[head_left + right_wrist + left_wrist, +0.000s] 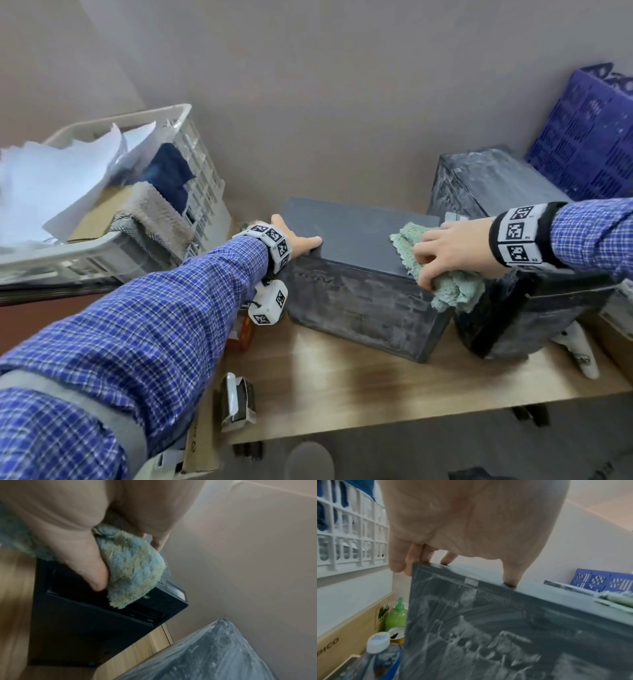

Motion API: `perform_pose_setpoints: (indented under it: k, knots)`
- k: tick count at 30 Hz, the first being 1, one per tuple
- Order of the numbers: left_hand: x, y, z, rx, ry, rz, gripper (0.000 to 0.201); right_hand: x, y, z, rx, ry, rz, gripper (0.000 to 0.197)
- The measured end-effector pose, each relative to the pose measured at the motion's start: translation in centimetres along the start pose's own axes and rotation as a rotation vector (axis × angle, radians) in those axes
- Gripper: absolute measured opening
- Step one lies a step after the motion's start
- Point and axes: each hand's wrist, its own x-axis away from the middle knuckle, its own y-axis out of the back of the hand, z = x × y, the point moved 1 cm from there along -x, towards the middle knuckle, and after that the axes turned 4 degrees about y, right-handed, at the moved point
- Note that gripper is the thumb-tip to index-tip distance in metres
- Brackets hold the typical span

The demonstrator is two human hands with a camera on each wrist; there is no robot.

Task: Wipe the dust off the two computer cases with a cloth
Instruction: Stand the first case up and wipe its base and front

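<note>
A dark computer case (359, 274) lies on the wooden table (376, 394), its top smooth and its near side streaked with dust. My left hand (301, 240) holds its left top edge, fingers (412, 561) curled over the corner and thumb on top. My right hand (455, 246) grips a bunched blue-green cloth (407, 240) at the case's top right edge. In the right wrist view the cloth (133, 572) hangs over the case's black end panel (102, 622). A second, very dusty case (489, 181) stands behind to the right.
A white crate (191, 178) with papers and cloths stands at the left. A blue crate (589, 137) leans at the back right. A green bottle (396, 616), a can (396, 634) and a white-capped bottle (376, 642) stand beside the case's left end. A dark box (534, 308) sits under my right wrist.
</note>
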Motion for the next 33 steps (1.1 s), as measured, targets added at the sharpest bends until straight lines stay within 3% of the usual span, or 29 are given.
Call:
perform_pose_setpoints:
  k: [6,10,16,18,20,22,24,25,27,29,33]
  knots:
    - [4.3,0.8,-0.3,-0.201,-0.035,0.087,0.093,1.1,0.3,0.4,0.093,0.052,0.082,0.077]
    - [4.1,-0.9,0.6,-0.205,-0.048,0.248,0.097,1.2,0.4,0.7,0.118,0.073,0.074,0.072]
    - [6.3,-1.0,1.0,-0.3,-0.09,0.185,0.09,0.9,0.2,0.4,0.137,0.058,0.082,0.072]
    - [6.7,-0.8,1.3,-0.299,-0.088,0.184,0.089,0.8,0.2,0.4,0.036,-0.027,0.108,0.064]
    - [6.7,-0.7,1.3,-0.298,-0.108,0.18,0.086,0.6,0.5,0.3,-0.201,-0.162,0.052,0.043]
    - [6.7,-0.5,1.3,-0.29,-0.12,0.162,0.081,0.2,0.9,0.0,-0.484,-0.305,-0.157,0.011]
    - [6.3,-0.6,1.4,-0.242,-0.116,0.153,0.084,-0.3,1.0,-1.0,-0.647,-0.527,-0.358,0.013]
    - [5.8,-0.7,1.6,-0.209,-0.104,0.156,0.088,-0.2,1.3,-1.1,-0.668,-0.679,-0.383,0.01]
    - [5.1,-1.1,1.8,-0.152,-0.084,0.176,0.091,-0.2,0.7,-1.2,-0.669,-0.941,-0.267,0.037]
    - [4.7,-1.4,2.2,-0.122,-0.068,0.196,0.086,-0.4,-0.7,-0.5,-0.684,-1.069,-0.129,0.056]
    - [4.6,-1.2,2.3,-0.113,-0.097,0.188,0.075,-2.2,-4.4,0.6,-0.88,-1.212,-0.216,0.092]
